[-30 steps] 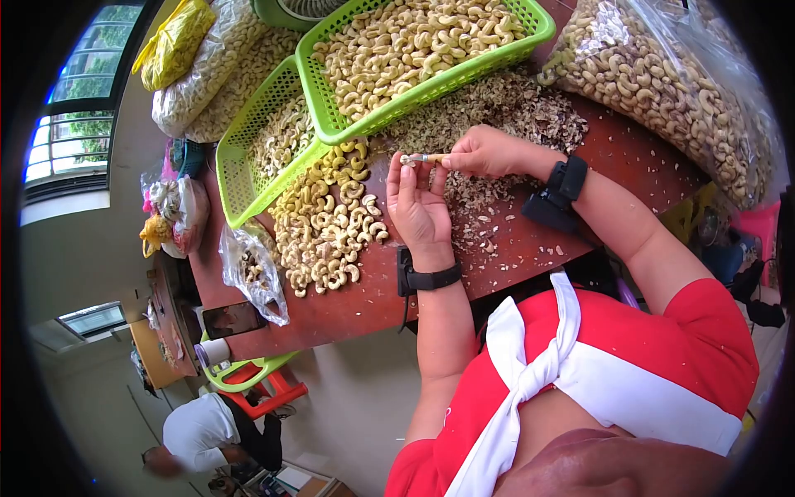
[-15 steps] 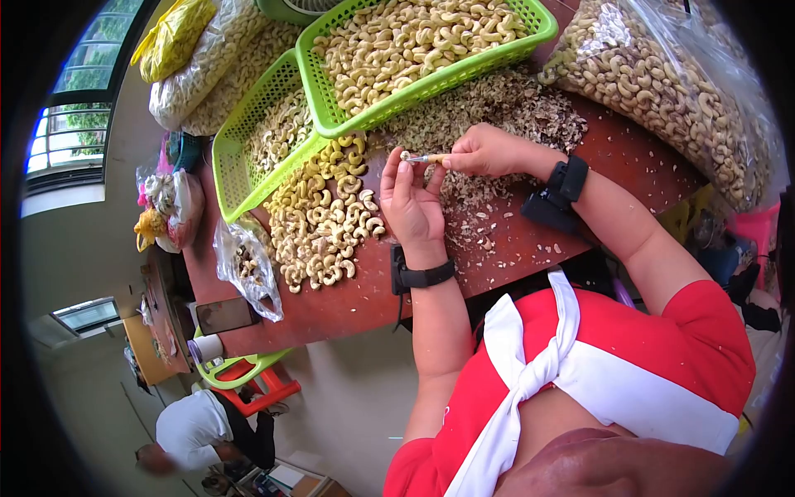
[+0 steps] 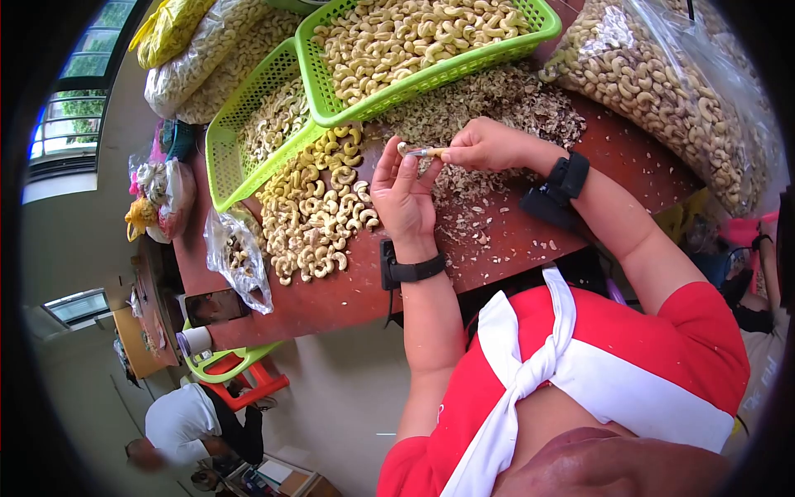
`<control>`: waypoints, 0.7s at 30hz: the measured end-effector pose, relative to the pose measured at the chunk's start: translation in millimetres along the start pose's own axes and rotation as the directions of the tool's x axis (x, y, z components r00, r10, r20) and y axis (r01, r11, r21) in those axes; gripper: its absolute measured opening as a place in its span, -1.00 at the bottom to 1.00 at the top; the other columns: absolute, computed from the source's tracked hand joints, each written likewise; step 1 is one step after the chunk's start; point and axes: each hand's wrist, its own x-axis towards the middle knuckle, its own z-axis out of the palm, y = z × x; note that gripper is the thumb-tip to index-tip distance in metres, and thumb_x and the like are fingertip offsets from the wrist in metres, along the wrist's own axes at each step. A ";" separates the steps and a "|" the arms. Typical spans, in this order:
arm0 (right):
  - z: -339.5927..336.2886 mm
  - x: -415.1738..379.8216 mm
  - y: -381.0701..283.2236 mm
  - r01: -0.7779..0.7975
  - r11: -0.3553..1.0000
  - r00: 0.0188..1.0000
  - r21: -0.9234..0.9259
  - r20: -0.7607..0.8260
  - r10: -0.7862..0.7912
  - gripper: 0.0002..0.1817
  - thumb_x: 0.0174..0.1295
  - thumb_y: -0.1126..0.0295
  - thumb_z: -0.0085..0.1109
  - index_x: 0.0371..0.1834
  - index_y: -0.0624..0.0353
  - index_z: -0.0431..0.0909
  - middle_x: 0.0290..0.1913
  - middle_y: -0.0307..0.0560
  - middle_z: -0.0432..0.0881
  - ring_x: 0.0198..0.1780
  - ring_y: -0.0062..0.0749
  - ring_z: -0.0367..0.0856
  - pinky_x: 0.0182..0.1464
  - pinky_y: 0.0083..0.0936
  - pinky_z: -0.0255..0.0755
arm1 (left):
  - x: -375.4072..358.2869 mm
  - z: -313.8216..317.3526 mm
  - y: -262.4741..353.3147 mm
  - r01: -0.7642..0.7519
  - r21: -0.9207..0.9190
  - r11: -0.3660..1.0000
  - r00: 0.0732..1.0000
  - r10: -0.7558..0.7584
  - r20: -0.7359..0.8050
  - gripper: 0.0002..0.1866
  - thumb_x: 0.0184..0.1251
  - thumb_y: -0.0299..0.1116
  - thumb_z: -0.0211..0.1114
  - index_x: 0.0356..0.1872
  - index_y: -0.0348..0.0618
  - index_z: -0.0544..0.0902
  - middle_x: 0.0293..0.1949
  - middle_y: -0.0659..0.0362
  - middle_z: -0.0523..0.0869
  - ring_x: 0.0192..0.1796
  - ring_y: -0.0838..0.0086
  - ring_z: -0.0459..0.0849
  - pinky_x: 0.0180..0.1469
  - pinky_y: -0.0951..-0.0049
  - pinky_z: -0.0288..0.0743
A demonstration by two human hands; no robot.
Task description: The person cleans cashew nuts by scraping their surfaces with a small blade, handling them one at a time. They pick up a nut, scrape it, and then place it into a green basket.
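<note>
My left hand (image 3: 407, 203) is raised over the table, palm up, its fingertips closed on a cashew nut (image 3: 402, 148). From the right, my right hand (image 3: 480, 147) grips the handle of a small knife (image 3: 426, 152). The pale metal blade points left and meets the nut or lies right beside it; the exact contact is too small to tell. Beneath and behind my hands spreads a heap of brownish skin flakes (image 3: 530, 108). Left of my left hand lies a pile of loose cashews (image 3: 319, 215), some yellowish and some paler.
A green basket (image 3: 389, 101) full of cashews stands behind, with a second green basket (image 3: 222, 157) at its left. A big clear bag of cashews (image 3: 662, 95) sits at right. A small plastic bag (image 3: 240, 261) and a phone (image 3: 215, 306) lie left. Another person (image 3: 182, 418) bends down beyond.
The whole view has shifted slightly. Both hands keep the nut and knife close together, with the blade at nearly the same angle.
</note>
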 end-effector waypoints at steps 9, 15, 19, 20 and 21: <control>-2.9 -1.7 -2.8 -0.029 0.999 0.999 -0.019 -0.021 0.029 -0.67 0.11 0.19 -0.02 -0.67 0.19 0.43 -0.79 -0.43 0.24 -0.75 -0.78 0.11 -0.72 -0.74 -0.02 | -2.8 8.0 -3.4 -0.057 0.063 0.996 0.995 0.062 -0.080 -0.72 0.06 -0.65 0.07 -0.14 -0.32 0.41 -0.35 0.12 0.54 -0.30 0.45 0.56 -0.28 0.34 0.59; -2.0 1.7 2.0 -0.046 0.999 0.997 -0.028 -0.062 0.044 -0.68 0.10 0.19 0.00 -0.67 0.19 0.45 -0.78 -0.43 0.25 -0.74 -0.78 0.10 -0.72 -0.73 -0.03 | -3.1 8.9 -9.5 -0.074 0.025 0.997 0.986 0.077 -0.150 -0.74 0.04 -0.65 0.08 -0.18 -0.33 0.42 -0.35 0.11 0.53 -0.29 0.45 0.55 -0.31 0.38 0.59; -0.8 1.0 0.7 -0.071 0.997 0.995 -0.026 -0.078 0.069 -0.67 0.11 0.19 -0.01 -0.67 0.19 0.44 -0.78 -0.44 0.25 -0.74 -0.78 0.10 -0.72 -0.74 -0.04 | -2.8 9.9 -10.8 -0.065 0.015 0.998 0.978 0.067 -0.197 -0.76 0.03 -0.63 0.10 -0.21 -0.33 0.42 -0.36 0.11 0.53 -0.28 0.45 0.55 -0.30 0.39 0.58; -0.6 1.4 1.3 -0.070 0.997 0.995 -0.026 -0.078 0.068 -0.67 0.11 0.19 -0.01 -0.67 0.19 0.44 -0.78 -0.44 0.25 -0.74 -0.78 0.10 -0.72 -0.74 -0.04 | -2.8 9.9 -11.0 -0.066 0.015 0.998 0.978 0.067 -0.196 -0.76 0.03 -0.63 0.10 -0.21 -0.33 0.42 -0.36 0.11 0.53 -0.28 0.45 0.55 -0.30 0.39 0.58; -0.3 2.1 2.6 -0.061 0.998 0.995 -0.008 -0.078 0.060 -0.67 0.11 0.19 -0.01 -0.68 0.18 0.44 -0.78 -0.44 0.25 -0.74 -0.79 0.10 -0.72 -0.74 -0.04 | -2.8 9.5 -11.4 -0.055 0.001 0.999 0.980 0.054 -0.192 -0.76 0.03 -0.62 0.10 -0.21 -0.33 0.42 -0.35 0.11 0.53 -0.28 0.45 0.55 -0.29 0.40 0.58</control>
